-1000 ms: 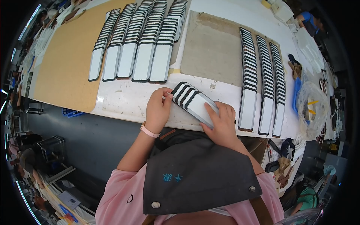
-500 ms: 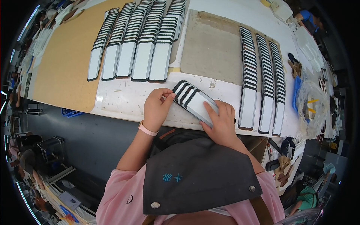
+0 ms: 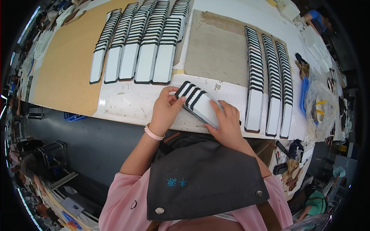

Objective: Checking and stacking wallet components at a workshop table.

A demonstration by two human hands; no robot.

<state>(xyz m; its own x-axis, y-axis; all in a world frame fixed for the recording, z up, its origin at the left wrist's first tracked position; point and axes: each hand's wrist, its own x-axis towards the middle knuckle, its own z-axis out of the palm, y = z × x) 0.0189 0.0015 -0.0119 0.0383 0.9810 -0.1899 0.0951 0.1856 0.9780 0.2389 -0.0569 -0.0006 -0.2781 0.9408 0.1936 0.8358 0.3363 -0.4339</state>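
Note:
A small fanned stack of white strips with black rounded ends (image 3: pixel 207 106) lies slantwise near the table's front edge. My left hand (image 3: pixel 165 111) pinches its far left end, the thumb on the striped ends and the fingers partly hidden beneath. Around the near right part of the same stack my right hand (image 3: pixel 228 126) is closed, its index finger lying along the plain white top strip. To the right stands a long overlapping row of the same strips (image 3: pixel 254 109), with two narrower rows beside it.
Several more fanned rows of strips (image 3: pixel 144 61) lie at the back left, partly over a tan board (image 3: pixel 69 57). A grey board (image 3: pixel 216 46) is behind my hands. At the right are a blue basket (image 3: pixel 305 96) and a clear plastic bag (image 3: pixel 322 111).
My left hand has shifted slightly right, and its thumb reaches further onto the striped ends. The stack has turned and moved a little; my right hand stays around it.

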